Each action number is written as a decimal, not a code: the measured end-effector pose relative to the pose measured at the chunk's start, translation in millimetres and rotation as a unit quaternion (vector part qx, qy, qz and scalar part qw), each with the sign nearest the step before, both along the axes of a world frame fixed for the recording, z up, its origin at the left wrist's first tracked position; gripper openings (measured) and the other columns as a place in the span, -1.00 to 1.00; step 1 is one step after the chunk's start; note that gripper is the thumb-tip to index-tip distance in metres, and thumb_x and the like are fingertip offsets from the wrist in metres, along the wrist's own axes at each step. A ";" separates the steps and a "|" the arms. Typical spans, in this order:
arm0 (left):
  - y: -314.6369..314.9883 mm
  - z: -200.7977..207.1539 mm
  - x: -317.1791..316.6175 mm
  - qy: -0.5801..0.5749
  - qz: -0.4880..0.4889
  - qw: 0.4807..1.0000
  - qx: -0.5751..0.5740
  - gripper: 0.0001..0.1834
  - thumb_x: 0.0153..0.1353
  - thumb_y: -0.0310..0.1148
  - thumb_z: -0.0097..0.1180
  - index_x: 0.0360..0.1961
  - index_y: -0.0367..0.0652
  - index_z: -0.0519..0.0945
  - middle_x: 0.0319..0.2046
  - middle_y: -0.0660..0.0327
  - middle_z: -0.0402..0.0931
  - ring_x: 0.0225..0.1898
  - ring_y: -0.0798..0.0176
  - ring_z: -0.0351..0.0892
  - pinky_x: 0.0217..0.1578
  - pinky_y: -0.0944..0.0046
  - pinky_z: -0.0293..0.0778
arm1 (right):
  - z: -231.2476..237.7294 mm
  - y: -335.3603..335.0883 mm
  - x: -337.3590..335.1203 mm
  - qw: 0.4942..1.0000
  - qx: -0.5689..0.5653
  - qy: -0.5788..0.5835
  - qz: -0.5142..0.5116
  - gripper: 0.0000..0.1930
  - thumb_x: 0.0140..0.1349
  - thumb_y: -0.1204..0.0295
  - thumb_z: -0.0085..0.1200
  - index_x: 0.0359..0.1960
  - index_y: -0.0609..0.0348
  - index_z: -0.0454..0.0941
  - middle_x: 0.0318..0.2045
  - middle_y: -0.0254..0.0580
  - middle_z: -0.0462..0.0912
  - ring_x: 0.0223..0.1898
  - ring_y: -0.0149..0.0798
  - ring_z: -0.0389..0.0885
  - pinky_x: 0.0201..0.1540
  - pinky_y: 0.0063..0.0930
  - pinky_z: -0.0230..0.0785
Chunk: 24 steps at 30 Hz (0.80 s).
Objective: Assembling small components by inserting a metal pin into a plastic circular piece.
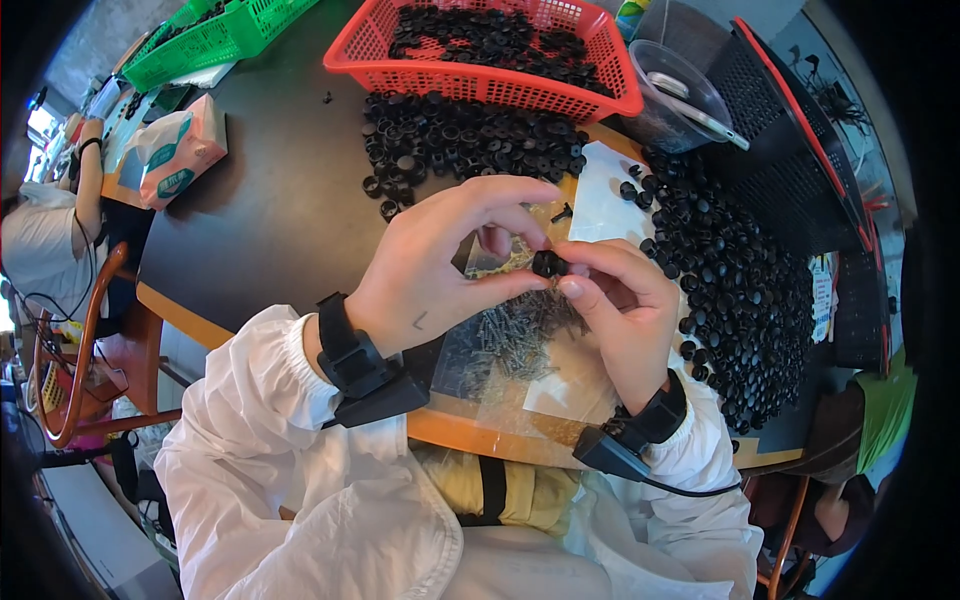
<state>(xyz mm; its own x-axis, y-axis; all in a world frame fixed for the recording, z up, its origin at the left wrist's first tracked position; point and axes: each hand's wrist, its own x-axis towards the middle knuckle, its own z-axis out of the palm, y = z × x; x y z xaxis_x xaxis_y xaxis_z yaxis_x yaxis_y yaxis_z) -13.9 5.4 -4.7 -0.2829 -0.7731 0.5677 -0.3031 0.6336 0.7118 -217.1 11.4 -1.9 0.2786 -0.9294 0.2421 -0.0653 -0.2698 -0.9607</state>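
Observation:
A small round black plastic part (547, 263) is pinched between my two hands, above the table. My left hand (430, 255) has its thumb on the part's left side, with the index finger arched over it. From the right, my right hand (625, 305) grips the part between thumb and fingertips. Below them, a heap of small metal screws (512, 335) lies on a clear plastic bag (455, 365). Beyond my hands is a pile of black round parts (450, 135). A larger pile of glossy black caps (745, 290) spreads to the right.
A red basket (480, 82) with black parts stands at the back, beside a clear tub (665, 120) holding a white-handled tool. Black crates (775, 150) rise at the right. A tissue pack (180, 150) and a green basket (215, 45) are far left. Another person (60, 225) sits at left.

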 end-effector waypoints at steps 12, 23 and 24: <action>-0.4 -3.1 0.3 -0.002 -0.026 0.998 -0.059 -0.37 -0.11 -0.55 0.44 0.07 -0.15 0.51 -0.30 0.30 0.67 -0.43 0.36 0.53 -0.36 0.39 0.48 | -8.8 -15.6 -14.2 0.990 0.045 0.004 0.131 -0.65 0.12 0.45 0.29 -0.03 0.22 0.62 -0.16 -0.26 0.54 -0.09 -0.36 0.48 0.03 -0.49 0.29; -0.2 1.6 -0.5 -0.049 -0.041 0.979 -0.195 -0.47 -0.15 -0.57 0.39 -0.04 -0.19 0.58 -0.34 0.22 0.67 -0.46 0.23 0.62 -0.43 0.33 0.51 | -8.7 -17.2 -16.4 0.976 0.112 -0.059 0.178 -0.70 0.06 0.47 0.33 -0.14 0.26 0.67 -0.23 -0.27 0.59 -0.13 -0.35 0.52 -0.01 -0.48 0.33; -0.1 3.6 -1.5 -0.050 -0.041 0.979 -0.195 -0.47 -0.15 -0.57 0.39 -0.04 -0.19 0.58 -0.34 0.22 0.67 -0.46 0.23 0.62 -0.43 0.33 0.51 | -6.4 -17.0 -17.2 0.973 0.128 -0.056 0.181 -0.71 0.03 0.52 0.34 -0.16 0.27 0.68 -0.25 -0.27 0.59 -0.15 -0.35 0.52 -0.03 -0.50 0.34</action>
<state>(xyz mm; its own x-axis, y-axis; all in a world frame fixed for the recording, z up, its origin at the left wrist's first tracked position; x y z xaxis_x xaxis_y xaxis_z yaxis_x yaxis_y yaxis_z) -15.4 5.3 -1.1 -0.4040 -0.4751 0.7817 -0.2952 0.8765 0.3802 -234.3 -5.7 -8.3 0.5848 -0.8087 0.0635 0.0993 -0.0063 -0.9950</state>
